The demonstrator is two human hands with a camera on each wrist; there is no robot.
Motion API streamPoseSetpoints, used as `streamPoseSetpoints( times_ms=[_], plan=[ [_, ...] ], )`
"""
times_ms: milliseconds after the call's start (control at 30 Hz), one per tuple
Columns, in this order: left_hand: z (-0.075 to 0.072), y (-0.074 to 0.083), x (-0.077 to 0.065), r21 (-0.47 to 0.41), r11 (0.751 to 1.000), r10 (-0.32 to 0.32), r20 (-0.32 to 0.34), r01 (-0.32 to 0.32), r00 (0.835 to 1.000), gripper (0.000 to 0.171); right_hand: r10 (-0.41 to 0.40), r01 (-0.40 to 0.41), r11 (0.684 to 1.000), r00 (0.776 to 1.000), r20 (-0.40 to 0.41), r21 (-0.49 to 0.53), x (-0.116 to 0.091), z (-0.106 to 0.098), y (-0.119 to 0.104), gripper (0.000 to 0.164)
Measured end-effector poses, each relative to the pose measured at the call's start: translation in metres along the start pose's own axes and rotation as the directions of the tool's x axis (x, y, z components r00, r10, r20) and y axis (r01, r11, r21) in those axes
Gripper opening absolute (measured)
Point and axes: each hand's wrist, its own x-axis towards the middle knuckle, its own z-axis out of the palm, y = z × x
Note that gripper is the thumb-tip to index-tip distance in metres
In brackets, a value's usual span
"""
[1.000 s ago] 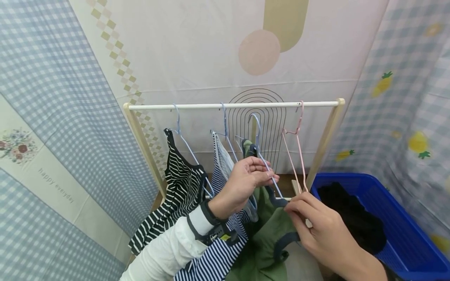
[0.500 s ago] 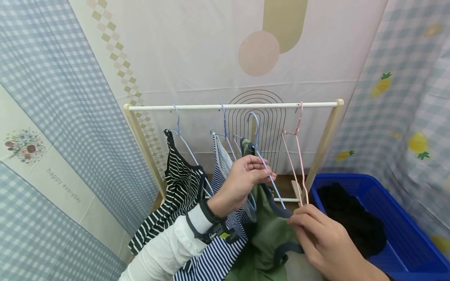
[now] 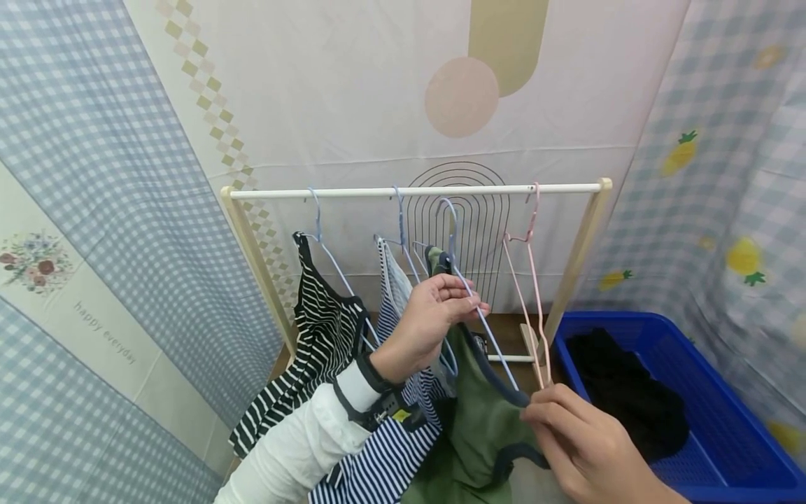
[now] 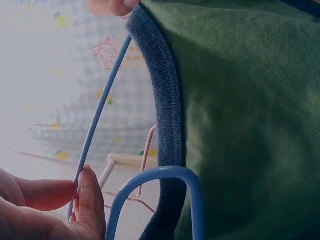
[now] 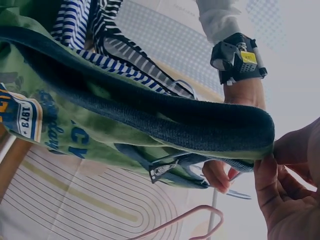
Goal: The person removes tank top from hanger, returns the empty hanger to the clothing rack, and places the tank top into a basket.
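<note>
In the head view my left hand (image 3: 429,318) pinches one sloping arm of a blue hanger (image 3: 494,343) between thumb and fingers. The hanger's hook shows just below the rack's rod. A green tank top (image 3: 481,420) with dark navy trim has one shoulder on the hanger's far end. My right hand (image 3: 585,441) pinches its other shoulder strap at the near end of the hanger. In the right wrist view, thumb and fingers grip the folded strap (image 5: 210,130). The left wrist view shows the hanger hook (image 4: 155,174) in front of the navy trim (image 4: 170,100).
A white-rodded rack (image 3: 352,193) bears a black striped top (image 3: 315,336) and a navy striped garment (image 3: 403,448) on blue hangers. A pink hanger (image 3: 538,301) hangs at the right. Beside the rack stands a blue basket (image 3: 743,448) with dark cloth (image 3: 630,392).
My right hand has moved down and slightly right, drawing the green strap along the hanger arm to its near end. The left hand keeps its pinch, with the hanger shifted slightly left.
</note>
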Motion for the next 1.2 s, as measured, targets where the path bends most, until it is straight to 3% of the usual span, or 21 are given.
streamPoseSetpoints(
  times_ms=[233,567,867,1000,1133,1200],
  plan=[
    [-0.004,0.0,-0.001,-0.02,1.0,0.009,-0.004,-0.009,1.0,0.028,-0.002,0.002,1.0,1.0,-0.003,0.019,-0.008,0.004,0.002,0.035],
    [-0.009,0.003,0.001,-0.028,1.0,0.009,-0.015,-0.009,1.0,0.028,0.116,-0.123,0.99,0.988,0.106,0.062,-0.022,0.003,0.0,0.028],
    [-0.012,0.005,-0.003,-0.009,1.0,-0.027,-0.016,0.027,1.0,0.031,0.027,-0.032,0.995,0.998,0.054,0.099,-0.039,0.028,0.023,0.029],
    [-0.013,0.005,-0.009,0.017,0.999,-0.048,0.011,0.048,0.999,0.033,0.11,-0.119,0.988,0.989,0.094,0.097,-0.047,0.039,0.032,0.017],
    [-0.015,0.001,-0.016,0.039,0.998,-0.05,0.06,0.048,0.997,0.033,0.219,-0.233,0.967,0.968,0.121,0.107,-0.053,0.052,0.04,0.046],
    [-0.016,0.0,-0.019,0.041,0.998,-0.049,0.087,0.045,0.995,0.034,0.25,-0.26,0.961,0.962,0.11,0.093,-0.055,0.06,0.044,0.051]
  ],
)
